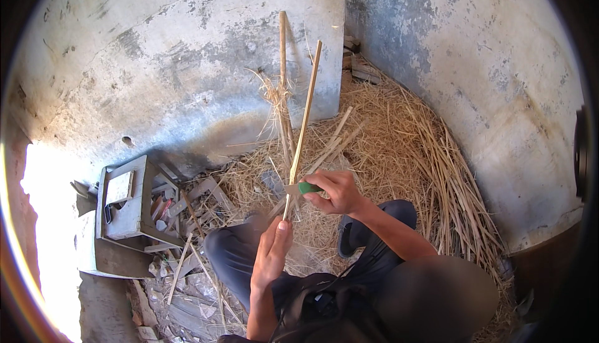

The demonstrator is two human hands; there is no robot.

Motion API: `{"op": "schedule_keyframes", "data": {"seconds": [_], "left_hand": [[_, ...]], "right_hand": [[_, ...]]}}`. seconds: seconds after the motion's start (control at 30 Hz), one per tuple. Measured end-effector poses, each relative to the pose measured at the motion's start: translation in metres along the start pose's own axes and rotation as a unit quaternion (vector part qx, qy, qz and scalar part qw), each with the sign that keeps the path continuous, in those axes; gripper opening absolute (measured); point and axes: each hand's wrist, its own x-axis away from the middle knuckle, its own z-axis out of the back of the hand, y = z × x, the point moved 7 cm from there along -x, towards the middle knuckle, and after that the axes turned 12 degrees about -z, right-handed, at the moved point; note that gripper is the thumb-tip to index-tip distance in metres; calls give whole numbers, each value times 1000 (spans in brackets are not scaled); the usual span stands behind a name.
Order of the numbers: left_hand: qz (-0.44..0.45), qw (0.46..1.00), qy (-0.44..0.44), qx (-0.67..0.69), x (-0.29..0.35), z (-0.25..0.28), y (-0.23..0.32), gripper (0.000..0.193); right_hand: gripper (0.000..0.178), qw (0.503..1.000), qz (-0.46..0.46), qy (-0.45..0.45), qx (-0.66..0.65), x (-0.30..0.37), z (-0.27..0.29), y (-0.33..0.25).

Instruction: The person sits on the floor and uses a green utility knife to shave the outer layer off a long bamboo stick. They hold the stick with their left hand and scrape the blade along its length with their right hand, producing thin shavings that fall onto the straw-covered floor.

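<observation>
My left hand (pixel 272 250) grips the lower end of a long thin bamboo strip (pixel 304 121) that points up toward the wall. My right hand (pixel 332 192) holds a knife with a green handle (pixel 307 187), its blade set against the strip just above my left hand. My knees in dark trousers (pixel 234 252) are below the hands. A second thicker stick (pixel 284 74) leans upright against the wall behind the strip.
A heap of dry straw and split cane (pixel 424 156) fills the corner on the right. A grey wooden stool (pixel 128 202) lies on its side at left among wood scraps (pixel 187 280). Stained concrete walls (pixel 175 62) enclose the corner.
</observation>
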Motion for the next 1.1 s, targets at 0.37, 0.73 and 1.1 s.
{"op": "schedule_keyframes", "data": {"seconds": [0.37, 0.73, 1.1], "left_hand": [[-95, 975, 21, -200, -3, 6, 15, 39], [-2, 998, -1, -63, 1, 2, -9, 32], [-80, 980, 118, -141, 12, 9, -8, 25]], "right_hand": [[26, 999, -9, 6, 47, -8, 8, -7], [33, 907, -302, 26, -291, -3, 16, 74], [45, 834, -417, 140, -333, -10, 52, 108]]}}
